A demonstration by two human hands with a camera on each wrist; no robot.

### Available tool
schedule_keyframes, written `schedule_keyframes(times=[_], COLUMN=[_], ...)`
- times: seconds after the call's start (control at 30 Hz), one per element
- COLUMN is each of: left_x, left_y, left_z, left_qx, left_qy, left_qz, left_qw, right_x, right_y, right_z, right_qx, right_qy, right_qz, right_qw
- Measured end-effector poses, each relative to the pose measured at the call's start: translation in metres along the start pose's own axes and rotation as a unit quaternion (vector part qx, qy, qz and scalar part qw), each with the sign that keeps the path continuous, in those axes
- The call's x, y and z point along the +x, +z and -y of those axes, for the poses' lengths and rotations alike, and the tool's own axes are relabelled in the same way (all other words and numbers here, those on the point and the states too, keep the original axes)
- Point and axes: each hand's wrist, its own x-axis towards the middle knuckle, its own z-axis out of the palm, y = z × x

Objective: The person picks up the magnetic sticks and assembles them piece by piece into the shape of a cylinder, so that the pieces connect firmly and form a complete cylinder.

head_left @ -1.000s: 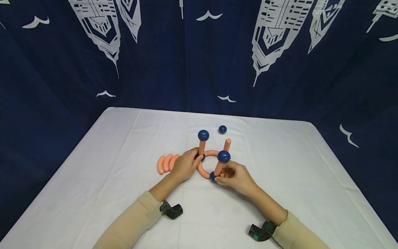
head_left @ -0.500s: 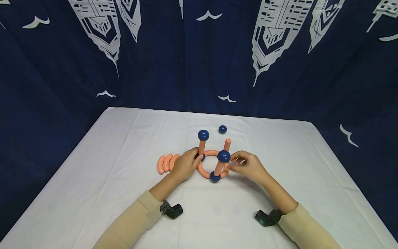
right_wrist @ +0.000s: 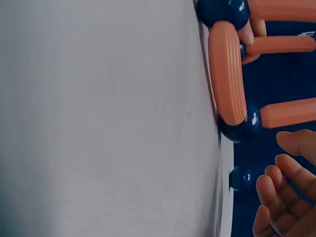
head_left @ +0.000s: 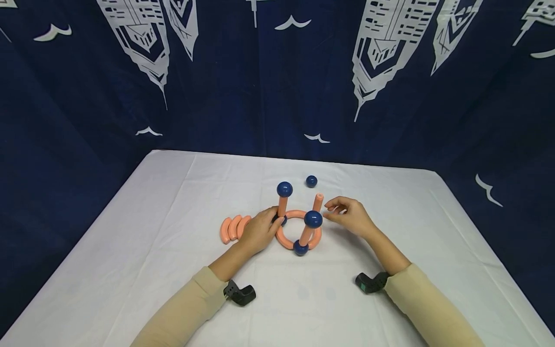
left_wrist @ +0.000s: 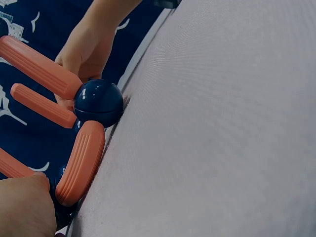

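Note:
A ring of curved orange rods (head_left: 284,240) joined by blue balls lies on the white table. From it rise straight orange rods; the left and front ones carry blue balls (head_left: 284,189) on top, while the right rear rod (head_left: 318,202) has a bare end. My left hand (head_left: 257,230) holds the ring's left blue ball (head_left: 284,220), its fingers partly hidden. Beside the bare rod, to its right, hovers my right hand (head_left: 351,217), loosely curved with nothing in it. The right wrist view shows these fingers (right_wrist: 266,190) apart from the rods.
One loose blue ball (head_left: 311,181) sits behind the ring. Left of my left hand, several curved orange rods (head_left: 225,230) lie side by side, partly covered by it. A dark blue printed cloth (head_left: 260,96) hangs beyond the table's back edge.
My right hand has let go near the ring's front ball and moved back and to the right, beside the bare upright rod. The left hand keeps its place on the ring.

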Motion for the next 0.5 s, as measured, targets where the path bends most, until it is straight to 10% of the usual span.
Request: schedule_keyframes(times=[0.5], left_x=[0.000], left_y=[-0.002], left_z=[-0.002], left_qx=[-0.003], left_qy=[-0.007], left_qz=[0.010], left_qw=[0.9999], right_x=[0.044], right_y=[0.001], right_z=[-0.004], right_qx=[-0.011], right_qy=[0.033], right_qz=[-0.018], right_qw=[0.9992])
